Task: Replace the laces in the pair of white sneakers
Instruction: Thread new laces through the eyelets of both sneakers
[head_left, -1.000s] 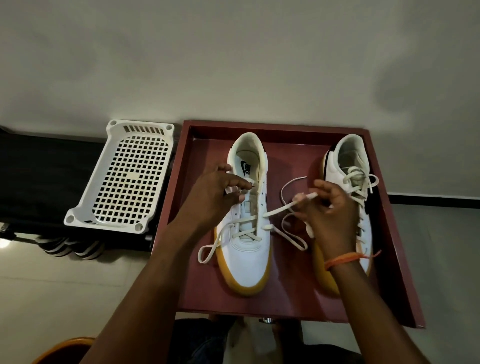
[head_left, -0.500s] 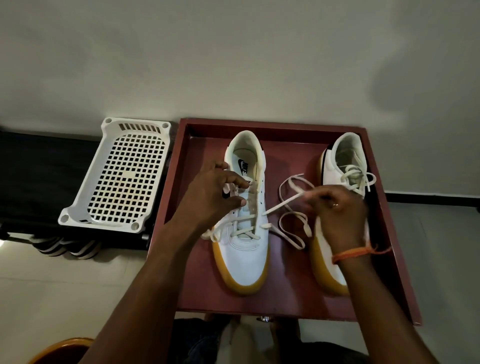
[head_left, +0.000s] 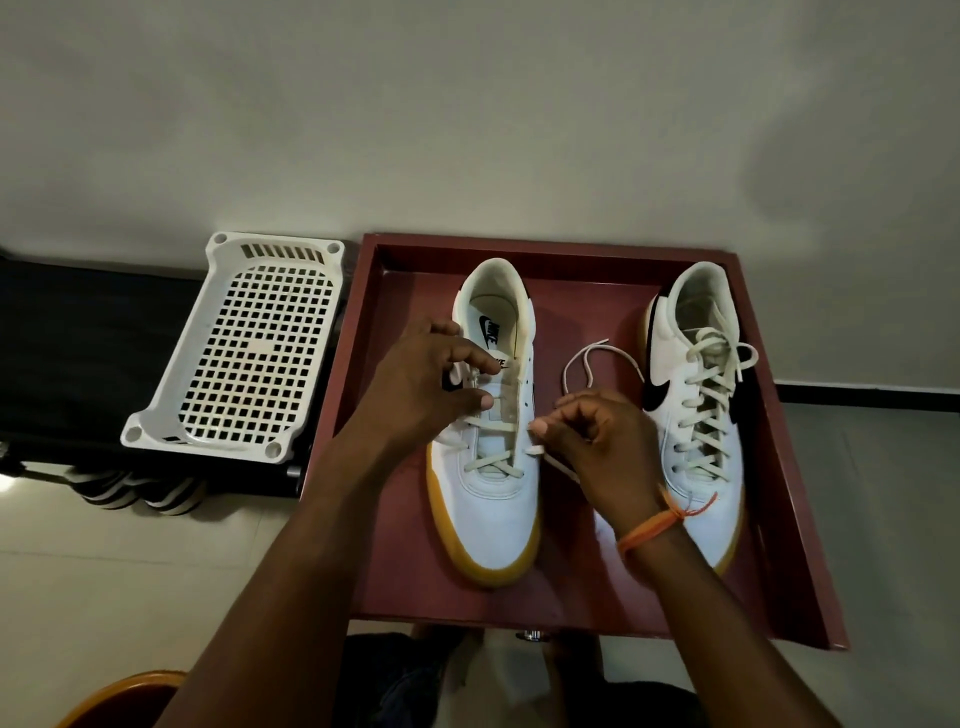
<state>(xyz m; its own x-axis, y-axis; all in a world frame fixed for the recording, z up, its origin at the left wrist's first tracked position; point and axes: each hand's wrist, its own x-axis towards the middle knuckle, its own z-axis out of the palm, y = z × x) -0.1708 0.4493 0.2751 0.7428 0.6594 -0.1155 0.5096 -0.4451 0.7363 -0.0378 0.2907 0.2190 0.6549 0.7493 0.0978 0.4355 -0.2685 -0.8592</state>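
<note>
1. The left sneaker (head_left: 496, 467) is lying in the dark red tray (head_left: 789, 467) with its toe pointing toward the person and its heel toward the wall; only its lower eyelets are carrying lace, so by my reading the lacing is running partway up this shoe.
2. The right sneaker (head_left: 698, 405) is sitting parallel to it, well apart on the tray's right side, and appears fully laced already.
3. The left hand (head_left: 421, 384) is curling its fingers over the left side of the tongue and eyelet row; it seems to be gripping the flap and perhaps the lace end there, though the fingers are hiding exactly what.
4. The right hand (head_left: 597, 441) is pinching the cream lace (head_left: 592, 364) just beside the shoe's right eyelet row, thumb and forefinger closed narrowly on it.
5. The free tail of that lace is looping away toward the wall, between the two sneakers, its tip lying beyond the hand.
6. The next open eyelets are lying up-shoe from the right hand, toward the heel, so the lace will likely be crossing along the shoe's long axis; the right hand is the nearer one for feeding it.
7. A white perforated basket (head_left: 249, 353) is resting left of the tray.
</note>
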